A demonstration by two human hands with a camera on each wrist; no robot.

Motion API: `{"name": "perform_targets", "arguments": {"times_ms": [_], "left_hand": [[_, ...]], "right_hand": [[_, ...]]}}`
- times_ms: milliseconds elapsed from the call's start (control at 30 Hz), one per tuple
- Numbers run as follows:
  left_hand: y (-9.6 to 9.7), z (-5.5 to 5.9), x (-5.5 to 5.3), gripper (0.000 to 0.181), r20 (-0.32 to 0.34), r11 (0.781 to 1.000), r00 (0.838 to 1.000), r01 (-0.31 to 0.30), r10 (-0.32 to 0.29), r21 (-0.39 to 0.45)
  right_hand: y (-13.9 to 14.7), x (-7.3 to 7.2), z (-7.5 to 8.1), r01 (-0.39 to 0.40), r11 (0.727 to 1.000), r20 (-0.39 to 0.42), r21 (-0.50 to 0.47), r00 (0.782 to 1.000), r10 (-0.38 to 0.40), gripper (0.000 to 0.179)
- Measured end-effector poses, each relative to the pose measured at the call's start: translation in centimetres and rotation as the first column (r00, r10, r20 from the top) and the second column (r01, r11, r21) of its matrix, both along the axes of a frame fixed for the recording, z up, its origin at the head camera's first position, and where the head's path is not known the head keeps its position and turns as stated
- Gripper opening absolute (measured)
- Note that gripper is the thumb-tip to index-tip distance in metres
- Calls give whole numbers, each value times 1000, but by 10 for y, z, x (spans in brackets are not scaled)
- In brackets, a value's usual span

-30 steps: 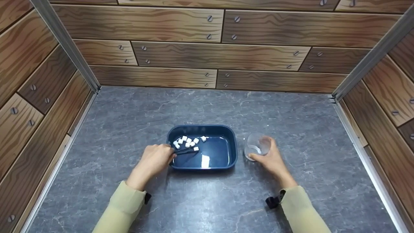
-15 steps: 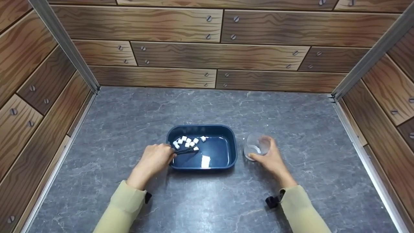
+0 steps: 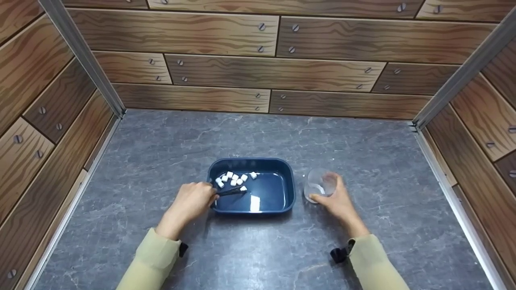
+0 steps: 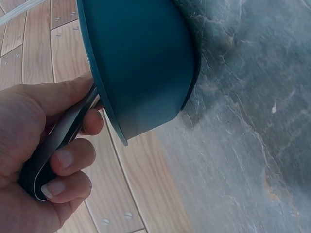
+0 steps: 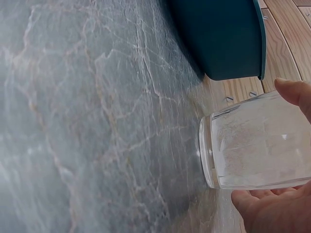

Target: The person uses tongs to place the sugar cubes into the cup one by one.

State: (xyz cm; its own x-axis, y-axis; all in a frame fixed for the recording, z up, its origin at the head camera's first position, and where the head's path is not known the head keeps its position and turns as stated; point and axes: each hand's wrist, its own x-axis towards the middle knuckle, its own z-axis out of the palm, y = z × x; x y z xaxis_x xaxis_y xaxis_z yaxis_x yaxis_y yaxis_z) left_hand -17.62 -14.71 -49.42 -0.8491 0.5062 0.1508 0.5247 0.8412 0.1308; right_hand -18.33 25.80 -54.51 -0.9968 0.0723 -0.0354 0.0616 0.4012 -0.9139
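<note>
Black tongs [image 3: 231, 193], the left hand [image 3: 192, 203] gripping them, seem to pinch 1 cube [image 3: 243, 188] in the mid-frame tray [image 3: 272, 195]; the right hand [image 3: 338, 201] holds a cup [image 3: 316, 186], centre right; steady lifting seems called for.

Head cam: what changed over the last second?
The tongs in the left hand closed: their arms stood apart, now they lie together at the nearest white cube. Can't tell if it's lifted. Unchanged: blue tray, other cubes, right hand holding the clear cup.
</note>
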Motion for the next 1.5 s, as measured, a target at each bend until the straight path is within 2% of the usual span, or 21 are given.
{"name": "perform_targets", "arguments": {"times_ms": [300, 533, 1100, 1267, 1500], "left_hand": [[-8, -2, 6, 19, -8, 1000, 1000, 1, 0, 23], [-14, -3, 9, 21, -55, 998, 998, 6, -2, 61], [-11, 2, 13, 28, -80, 998, 997, 15, -10, 68], [-9, 6, 14, 28, -98, 996, 995, 24, -15, 89], [1, 17, 16, 25, -127, 990, 991, 62, -46, 124]], "right_hand": [[-1, 0, -2, 11, 1000, -6, -1, 1000, -11, 86], [-1, 0, -4, 10, 1000, 8, 3, 1000, -10, 87], [1, 2, -6, 19, 1000, 2, 22, 1000, -19, 86], [0, 1, -6, 22, 1000, 10, 20, 1000, -22, 87], [0, 0, -3, 11, 1000, 25, 17, 1000, -11, 92]]}}
